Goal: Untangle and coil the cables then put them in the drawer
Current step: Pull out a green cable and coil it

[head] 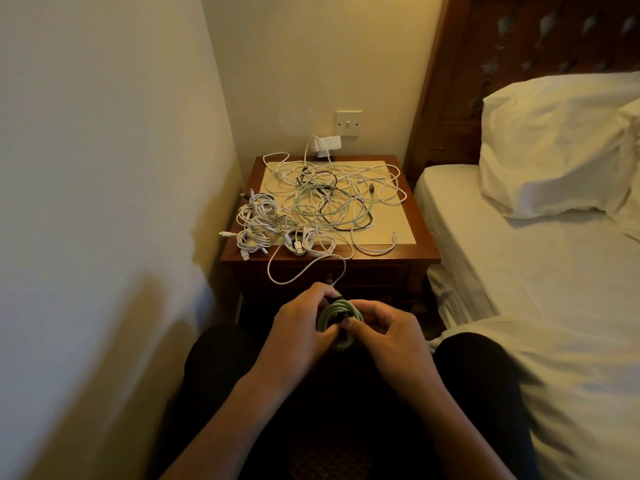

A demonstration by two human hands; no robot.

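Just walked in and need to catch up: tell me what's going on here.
A person sits facing a wooden bedside table, holding a coiled pale green cable with both the left hand and the right hand curled round it. On the table, a few bundled white cables lie at the front left corner, while a loose tangle of white, green and black cables covers the middle. The drawer below looks shut, so nothing seems stowed yet.

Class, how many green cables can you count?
2. A green coil held by left hand and right hand; a loose green cable tangled on the nightstand. More may be hidden.
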